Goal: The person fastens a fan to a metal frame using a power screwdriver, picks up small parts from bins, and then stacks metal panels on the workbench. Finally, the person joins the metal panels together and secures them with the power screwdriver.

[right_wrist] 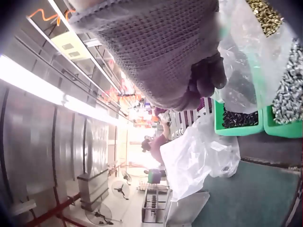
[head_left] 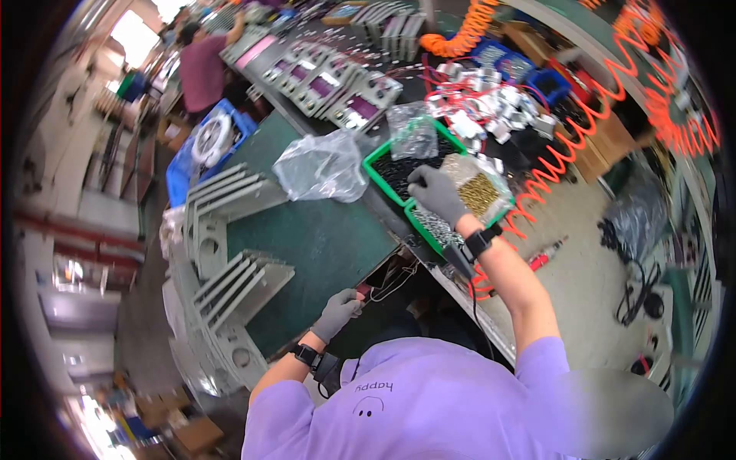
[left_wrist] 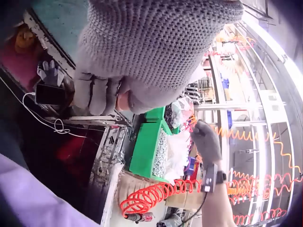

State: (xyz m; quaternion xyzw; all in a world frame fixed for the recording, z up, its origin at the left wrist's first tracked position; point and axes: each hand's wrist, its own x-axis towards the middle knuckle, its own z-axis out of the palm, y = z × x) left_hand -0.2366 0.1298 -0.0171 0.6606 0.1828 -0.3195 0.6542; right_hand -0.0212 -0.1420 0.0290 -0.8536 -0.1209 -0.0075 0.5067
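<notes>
My left hand, in a grey knit glove with a bare fingertip showing, is at the near edge of the green table mat, beside an open gap. Its fingers are bent, and the palm side is hidden. My right hand, also gloved, reaches over the green bins, above black screws and beside a clear bag of brass-coloured screws. In the right wrist view its fingers are curled, with the fingertips' undersides hidden. Silver screws fill a neighbouring compartment.
Clear plastic bags lie beside the bins. Grey metal brackets stand at the left. A phone with a white cable is below the table edge. Coiled orange hoses hang at the right near a red screwdriver. Another person stands far back.
</notes>
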